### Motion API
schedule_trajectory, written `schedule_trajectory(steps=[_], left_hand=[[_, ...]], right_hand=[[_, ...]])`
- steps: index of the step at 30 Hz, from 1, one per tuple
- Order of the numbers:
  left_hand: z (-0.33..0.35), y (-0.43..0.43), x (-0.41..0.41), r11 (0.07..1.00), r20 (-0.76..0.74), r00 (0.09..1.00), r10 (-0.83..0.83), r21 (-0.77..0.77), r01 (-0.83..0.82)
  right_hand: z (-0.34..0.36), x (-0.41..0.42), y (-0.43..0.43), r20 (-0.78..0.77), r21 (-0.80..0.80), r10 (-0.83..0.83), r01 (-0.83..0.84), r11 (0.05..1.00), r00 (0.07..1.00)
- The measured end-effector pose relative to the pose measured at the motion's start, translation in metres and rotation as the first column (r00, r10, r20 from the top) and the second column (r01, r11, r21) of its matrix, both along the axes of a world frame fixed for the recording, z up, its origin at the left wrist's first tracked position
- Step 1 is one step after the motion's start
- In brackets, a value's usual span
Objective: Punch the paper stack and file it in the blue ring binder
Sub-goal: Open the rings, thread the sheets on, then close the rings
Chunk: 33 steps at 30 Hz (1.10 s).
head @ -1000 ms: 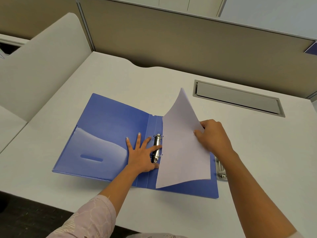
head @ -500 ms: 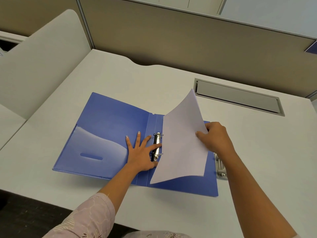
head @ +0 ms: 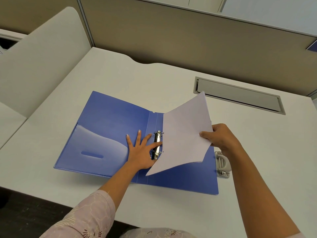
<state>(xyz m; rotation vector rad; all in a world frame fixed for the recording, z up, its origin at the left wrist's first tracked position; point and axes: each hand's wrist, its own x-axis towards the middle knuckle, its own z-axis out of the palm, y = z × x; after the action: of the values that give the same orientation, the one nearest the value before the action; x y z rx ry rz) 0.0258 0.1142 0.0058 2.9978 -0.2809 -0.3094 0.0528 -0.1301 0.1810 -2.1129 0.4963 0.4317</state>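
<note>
The blue ring binder (head: 109, 127) lies open on the white desk, its metal ring mechanism (head: 157, 145) on the spine. My left hand (head: 141, 150) lies flat with spread fingers on the binder's left cover, the thumb reaching across the mechanism. My right hand (head: 221, 138) pinches the right edge of the white paper stack (head: 183, 134), which hangs tilted above the binder's right cover. Its left edge is close to the rings; whether it sits on them is hidden. A grey hole punch (head: 222, 164) sits just right of the binder, partly behind my right forearm.
A grey cable hatch (head: 240, 96) is set into the desk (head: 171, 79) at the back right. A beige partition wall (head: 188, 38) runs along the far edge and a white divider panel (head: 39, 57) stands at the left. The desk's front edge is close to my body.
My right hand has swung the paper stack down and to the right, from steeply upright to a flatter tilt over the right cover. My left hand has stayed in place.
</note>
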Motion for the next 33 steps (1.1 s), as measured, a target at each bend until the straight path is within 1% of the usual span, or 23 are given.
schedule_trajectory(steps=[3,6,7,10,14,18,20,23,25,26,27,28,29,30,32,33], left_hand=[[-0.002,0.002,0.0,0.999,-0.023,1.0,-0.003,-0.038,0.002],[-0.008,0.003,-0.002,0.975,0.048,0.999,-0.002,-0.223,0.012],[-0.008,0.003,-0.002,0.968,0.059,0.998,0.003,-0.251,0.012],[-0.009,0.003,0.0,0.983,0.01,1.0,0.022,-0.181,-0.019],[-0.008,0.007,0.001,0.958,-0.026,0.999,0.019,-0.285,-0.026],[0.001,0.011,0.005,0.925,-0.161,0.987,0.002,-0.374,-0.063],[0.001,0.016,0.008,0.881,-0.222,0.975,0.01,-0.459,-0.114],[0.002,0.018,0.009,0.758,-0.337,0.941,0.028,-0.606,-0.239],[0.007,0.015,0.011,0.636,-0.44,0.895,0.069,-0.672,-0.38],[0.01,0.013,0.012,0.559,-0.494,0.864,0.094,-0.692,-0.457],[0.01,0.013,0.013,0.49,-0.515,0.849,0.119,-0.713,-0.501],[0.01,0.014,0.013,0.453,-0.513,0.847,0.14,-0.727,-0.516],[0.011,0.014,0.013,0.434,-0.512,0.846,0.149,-0.735,-0.521],[0.013,0.014,0.013,0.435,-0.513,0.846,0.146,-0.735,-0.52],[0.019,0.013,0.012,0.479,-0.521,0.843,0.134,-0.711,-0.515],[0.019,0.013,0.013,0.515,-0.512,0.846,0.147,-0.691,-0.508]], right_hand=[[-0.001,0.002,-0.005,-0.045,0.078,-0.026,0.029,0.996,0.999],[-0.004,0.003,-0.008,-0.069,0.117,-0.036,0.044,0.992,0.997],[-0.005,0.002,-0.008,-0.067,0.105,-0.031,0.038,0.994,0.997],[-0.006,0.001,-0.007,-0.051,0.041,0.02,-0.018,0.999,0.998],[-0.007,0.0,-0.003,-0.03,-0.085,0.099,-0.101,0.991,0.995],[-0.006,0.001,-0.001,-0.01,-0.166,0.148,-0.148,0.975,0.989],[-0.004,0.001,0.001,-0.005,-0.201,0.175,-0.172,0.964,0.985],[-0.003,0.001,0.004,-0.002,-0.233,0.192,-0.187,0.954,0.981],[-0.002,0.002,0.006,-0.002,-0.249,0.198,-0.192,0.949,0.98],[-0.001,0.002,0.007,-0.002,-0.252,0.199,-0.193,0.948,0.98],[0.0,0.002,0.007,-0.002,-0.252,0.2,-0.194,0.948,0.98],[0.0,0.002,0.007,-0.001,-0.251,0.201,-0.195,0.948,0.98],[0.001,0.002,0.008,0.0,-0.251,0.203,-0.196,0.948,0.979],[0.001,0.002,0.008,0.002,-0.249,0.205,-0.198,0.948,0.979],[0.002,0.001,0.009,0.006,-0.24,0.206,-0.199,0.95,0.978],[0.003,0.001,0.009,0.009,-0.232,0.205,-0.197,0.952,0.979]])
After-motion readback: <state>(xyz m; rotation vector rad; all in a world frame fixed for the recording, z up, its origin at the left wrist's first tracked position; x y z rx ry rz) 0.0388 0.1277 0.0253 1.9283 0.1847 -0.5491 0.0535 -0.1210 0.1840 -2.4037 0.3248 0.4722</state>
